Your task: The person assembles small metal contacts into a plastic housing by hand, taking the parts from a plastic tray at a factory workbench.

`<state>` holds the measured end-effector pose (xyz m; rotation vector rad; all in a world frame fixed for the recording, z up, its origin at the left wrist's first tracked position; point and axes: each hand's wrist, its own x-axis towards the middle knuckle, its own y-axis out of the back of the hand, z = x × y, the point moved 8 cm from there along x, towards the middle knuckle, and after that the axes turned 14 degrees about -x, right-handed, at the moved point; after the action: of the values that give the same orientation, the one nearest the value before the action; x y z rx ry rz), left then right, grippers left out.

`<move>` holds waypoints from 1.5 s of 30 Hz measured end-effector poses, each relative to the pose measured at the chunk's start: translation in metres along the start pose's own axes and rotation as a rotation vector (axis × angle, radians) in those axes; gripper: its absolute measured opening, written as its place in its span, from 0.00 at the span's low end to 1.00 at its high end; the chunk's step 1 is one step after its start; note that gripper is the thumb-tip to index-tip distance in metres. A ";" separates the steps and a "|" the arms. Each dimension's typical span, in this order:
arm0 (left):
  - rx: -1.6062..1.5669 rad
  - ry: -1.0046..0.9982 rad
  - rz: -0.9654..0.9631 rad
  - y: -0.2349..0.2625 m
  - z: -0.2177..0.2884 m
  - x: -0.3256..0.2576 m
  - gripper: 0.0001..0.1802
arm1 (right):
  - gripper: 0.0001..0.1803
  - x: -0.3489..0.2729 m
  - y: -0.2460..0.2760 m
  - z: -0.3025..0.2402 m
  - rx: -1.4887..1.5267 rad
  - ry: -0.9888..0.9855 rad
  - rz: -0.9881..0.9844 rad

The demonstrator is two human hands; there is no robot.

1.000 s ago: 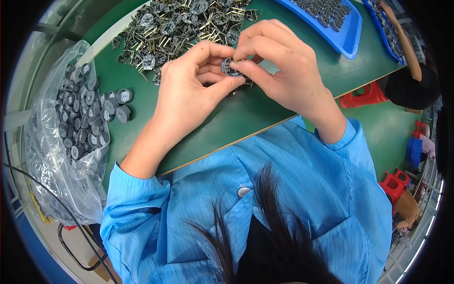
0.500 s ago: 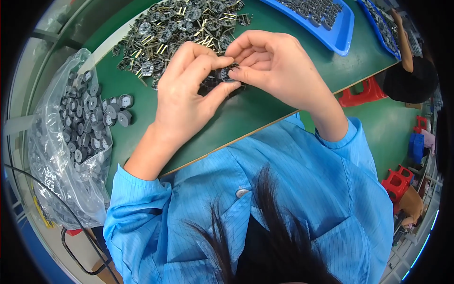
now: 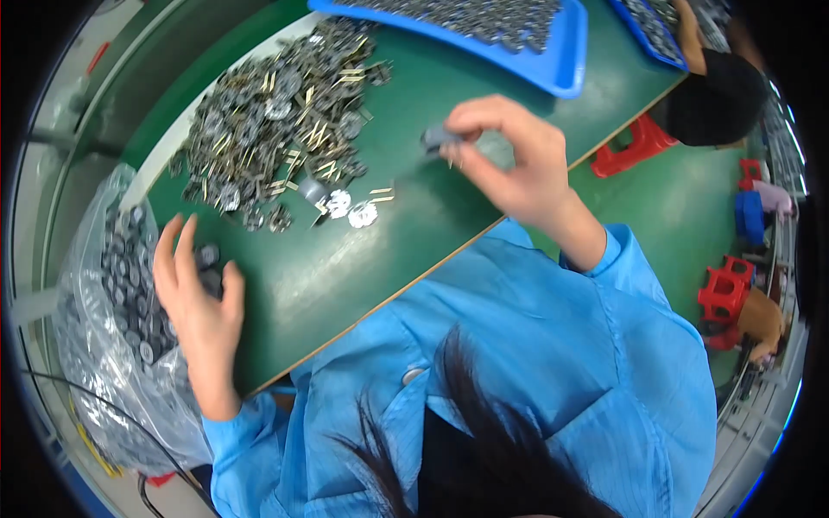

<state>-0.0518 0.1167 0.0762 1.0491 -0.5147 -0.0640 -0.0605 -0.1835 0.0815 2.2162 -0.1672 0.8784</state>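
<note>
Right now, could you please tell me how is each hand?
Left hand: open, nothing seen in its grasp, near the grey round pieces.
Right hand: closed, pinching a small grey part.

No readable text, label, number or sign is appearing anywhere: the grey round parts (image 3: 128,281) in the clear bag (image 3: 112,393), the small pieces (image 3: 246,129) heaped on the bench (image 3: 298,289) and the blue tray (image 3: 567,73) are showing no legible lettering.

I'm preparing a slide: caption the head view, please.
Right hand pinching a grey part over a green table, open left hand near round grey caps.
</note>
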 end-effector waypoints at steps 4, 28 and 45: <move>-0.015 0.043 -0.074 -0.010 -0.038 -0.012 0.23 | 0.12 0.011 0.046 0.070 -0.120 -0.292 0.111; -1.803 0.638 -0.402 -0.093 0.022 0.047 0.13 | 0.16 0.028 0.054 0.096 -0.302 -0.521 -0.015; -1.600 0.541 -0.363 -0.095 0.037 0.041 0.12 | 0.05 -0.017 -0.060 -0.003 0.080 -0.353 -0.572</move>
<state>-0.0142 0.0265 0.0263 -0.4475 0.2878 -0.4194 -0.0534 -0.1411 0.0366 2.2944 0.3307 0.1837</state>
